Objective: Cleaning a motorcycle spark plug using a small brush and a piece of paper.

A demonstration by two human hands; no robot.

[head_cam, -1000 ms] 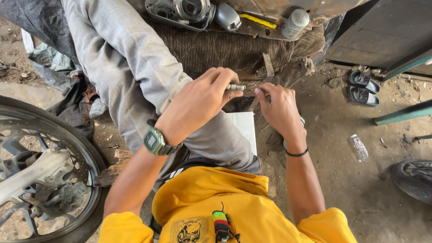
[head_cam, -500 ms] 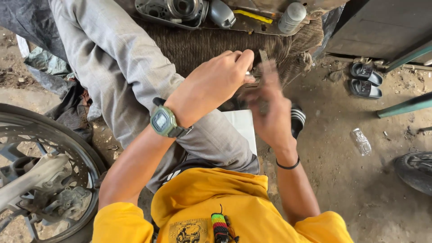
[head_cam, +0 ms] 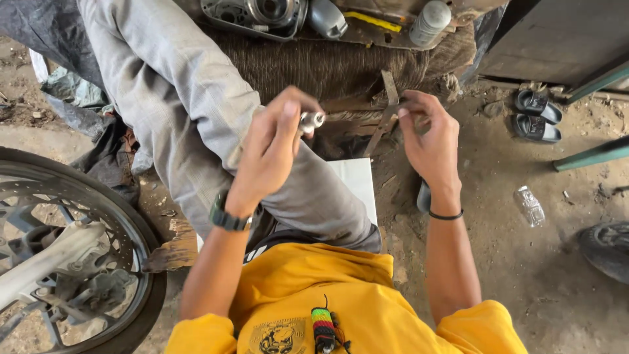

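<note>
- Left hand (head_cam: 272, 147) pinches a small metal cylinder (head_cam: 312, 120) at its fingertips, raised above the grey-trousered knee (head_cam: 196, 111).
- Cylinder's long axis lies roughly level, free end pointing right toward the right hand (head_cam: 429, 134).
- Right hand curled, fingertips narrow at a flat metal strip (head_cam: 383, 111) just beyond; grip itself unclear, cannot tell.
- Hands apart, left one nearer the cylinder.
- Farther off: engine casing (head_cam: 255, 14), grey bottle (head_cam: 430, 21).

Bare dirt floor (head_cam: 563, 288) carries a plastic bottle (head_cam: 529, 206), black sandals (head_cam: 536, 116), and what looks like a tyre (head_cam: 606, 249).
</note>
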